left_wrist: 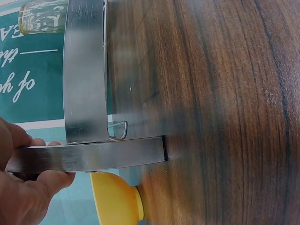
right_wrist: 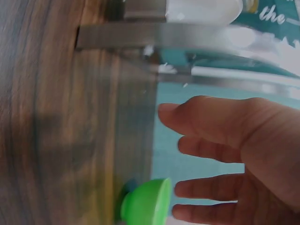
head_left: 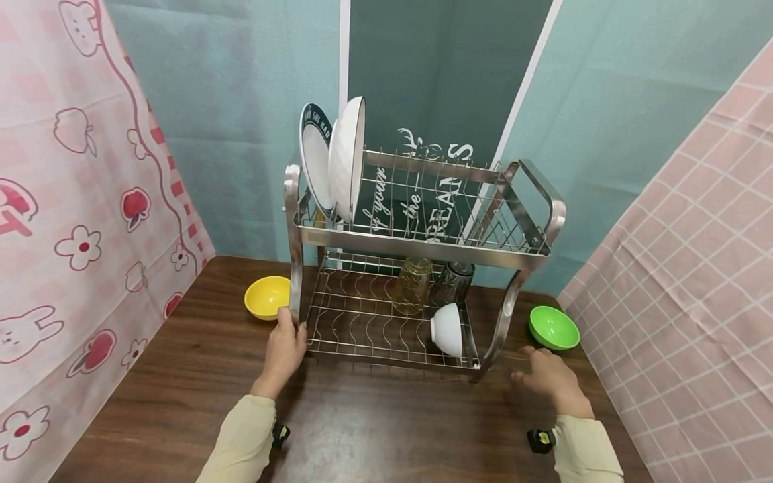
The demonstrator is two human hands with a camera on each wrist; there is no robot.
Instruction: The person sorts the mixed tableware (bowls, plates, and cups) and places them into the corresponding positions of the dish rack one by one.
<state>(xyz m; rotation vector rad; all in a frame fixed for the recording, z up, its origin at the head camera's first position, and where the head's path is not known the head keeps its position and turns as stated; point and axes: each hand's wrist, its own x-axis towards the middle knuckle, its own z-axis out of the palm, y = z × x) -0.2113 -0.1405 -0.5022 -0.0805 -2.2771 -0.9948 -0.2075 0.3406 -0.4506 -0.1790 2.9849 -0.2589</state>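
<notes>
A two-tier metal dish rack (head_left: 423, 243) stands on the wooden table. My left hand (head_left: 286, 345) grips its left front leg near the bottom; in the left wrist view the thumb and fingers (left_wrist: 55, 180) lie on either side of the metal bar. My right hand (head_left: 548, 377) is off the rack, to the right of its right leg, fingers apart and holding nothing. Close beyond that hand sits a green bowl (head_left: 553, 328). A yellow bowl (head_left: 268, 298) sits just left of the left leg.
On the upper tier a plate (head_left: 315, 151) and a large white bowl (head_left: 348, 157) stand on edge at the left. The lower tier holds an amber glass (head_left: 413, 286), a dark glass (head_left: 453, 283) and a small white bowl (head_left: 447, 330). Cloth curtains (head_left: 223, 134) hang around the table.
</notes>
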